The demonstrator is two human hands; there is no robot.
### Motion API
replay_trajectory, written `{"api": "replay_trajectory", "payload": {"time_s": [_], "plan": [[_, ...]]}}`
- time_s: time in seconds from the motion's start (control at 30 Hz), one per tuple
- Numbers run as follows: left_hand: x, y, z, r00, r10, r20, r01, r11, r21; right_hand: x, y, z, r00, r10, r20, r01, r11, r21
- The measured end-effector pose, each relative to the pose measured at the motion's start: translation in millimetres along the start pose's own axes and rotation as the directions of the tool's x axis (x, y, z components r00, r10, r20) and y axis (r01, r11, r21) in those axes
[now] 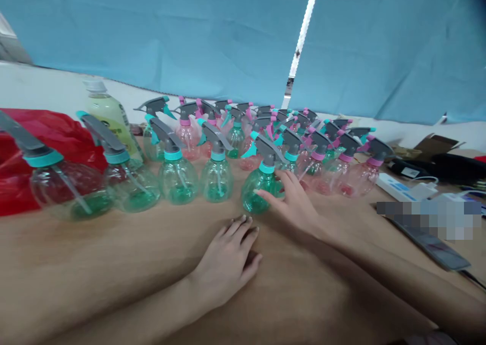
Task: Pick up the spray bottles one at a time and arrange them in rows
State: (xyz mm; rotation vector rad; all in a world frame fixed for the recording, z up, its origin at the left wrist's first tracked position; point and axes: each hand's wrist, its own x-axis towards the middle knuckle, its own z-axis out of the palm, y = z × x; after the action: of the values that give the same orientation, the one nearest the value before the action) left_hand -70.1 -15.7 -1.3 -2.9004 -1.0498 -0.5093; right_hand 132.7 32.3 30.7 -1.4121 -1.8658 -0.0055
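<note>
My right hand (294, 201) is closed around the right side of a green spray bottle (253, 189), its thumb in front and fingers behind. The bottle is round and see-through, with a turquoise collar and a grey trigger head, and stands upright on the table. My left hand (231, 256) rests palm down on the wood just in front of it, fingers stretched out, holding nothing. Left of the gripped bottle, more green spray bottles (217, 180) stand in a row. Pink spray bottles (362, 178) with pink collars stand to its right.
Several more spray bottles crowd behind the front row. A drink bottle (110, 115) and a red plastic bag (45, 127) are at the left. On the right lie a white power strip (397, 187), a phone (433, 244) and a cardboard box (436, 146). A blue sheet covers the wall behind.
</note>
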Motion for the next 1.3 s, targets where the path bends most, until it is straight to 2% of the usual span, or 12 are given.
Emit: {"api": "replay_trajectory", "payload": {"time_s": [0.23, 0.4, 0.57, 0.77, 0.93, 1.03, 1.17, 1.3], "plan": [[0, 0, -0.2, 1.0, -0.002, -0.015, 0.001, 1.0, -0.021, 18, -3, 11, 0.999, -0.038, -0.011, 0.035, 0.984, -0.174], [1, 0, -0.1, 1.0, -0.003, 0.0, 0.003, 1.0, -0.014, 28, -8, 12, 1.0, 0.004, 0.023, 0.002, 0.972, -0.234], [1, 0, -0.9, 1.0, -0.003, 0.031, 0.003, 1.0, 0.018, 35, -17, 9, 0.995, 0.064, 0.074, -0.042, 0.964, -0.263], [1, -2, -1.7, 1.0, -0.001, 0.013, 0.001, 1.0, 0.003, 41, -20, 12, 0.989, 0.092, 0.119, -0.057, 0.963, -0.265], [0, -2, -0.8, 1.0, 0.001, 0.019, -0.001, 1.0, -0.005, 36, -16, 13, 0.996, 0.017, 0.085, -0.001, 0.982, -0.188], [1, -2, -0.8, 1.0, 0.003, 0.013, -0.003, 1.0, -0.013, 28, -13, 6, 0.997, -0.061, 0.04, 0.065, 0.992, -0.105], [1, -1, -1.3, 1.0, -0.007, 0.026, 0.007, 1.0, 0.001, 15, -5, -15, 0.992, -0.121, -0.04, 0.121, 0.993, 0.0], [1, -2, -0.8, 0.999, -0.01, 0.032, 0.01, 1.0, 0.02, 2, 13, -38, 0.998, -0.02, -0.061, 0.023, 0.999, 0.039]]}}
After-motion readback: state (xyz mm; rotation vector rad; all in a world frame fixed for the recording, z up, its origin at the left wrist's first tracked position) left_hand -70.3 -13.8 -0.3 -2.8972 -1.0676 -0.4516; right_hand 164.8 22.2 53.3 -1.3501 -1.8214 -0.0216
